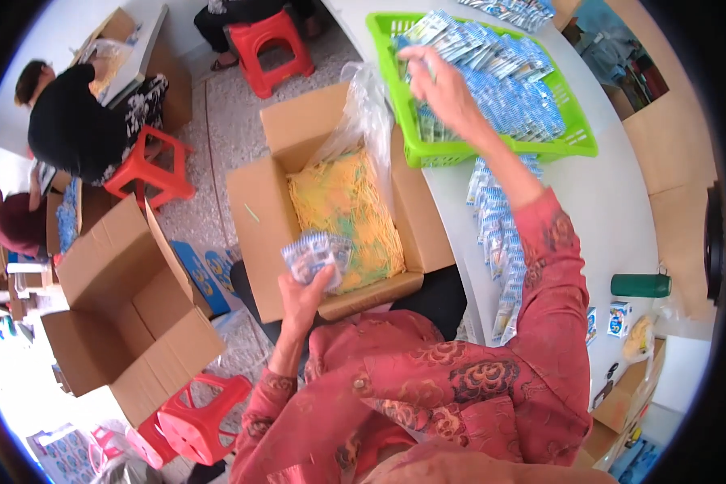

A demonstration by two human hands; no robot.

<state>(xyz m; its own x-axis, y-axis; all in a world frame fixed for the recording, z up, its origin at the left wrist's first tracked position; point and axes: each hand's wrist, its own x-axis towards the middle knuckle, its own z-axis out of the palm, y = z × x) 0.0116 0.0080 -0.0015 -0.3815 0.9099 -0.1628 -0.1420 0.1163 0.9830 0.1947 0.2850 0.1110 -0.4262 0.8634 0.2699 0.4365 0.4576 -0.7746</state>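
Observation:
My left hand point(305, 294) grips a small bunch of clear packets point(321, 252) with blue-and-white striped edges, above the near left part of an open cardboard box point(258, 211). Inside that box lies a mass of thin yellow and green strips point(343, 211). Over the left side of a bright green plastic basket point(504, 150), my right hand point(439, 81) has its fingers apart and bent, with nothing visible in them. Rows of similar striped packets point(504, 101) fill the basket beneath it.
More packets point(496, 242) lie along the white table point(581, 234), which also bears a green cylinder point(641, 285). An open cardboard carton point(129, 310) and red stools point(205, 419) stand to my left. Other people point(76, 125) sit working at the upper left.

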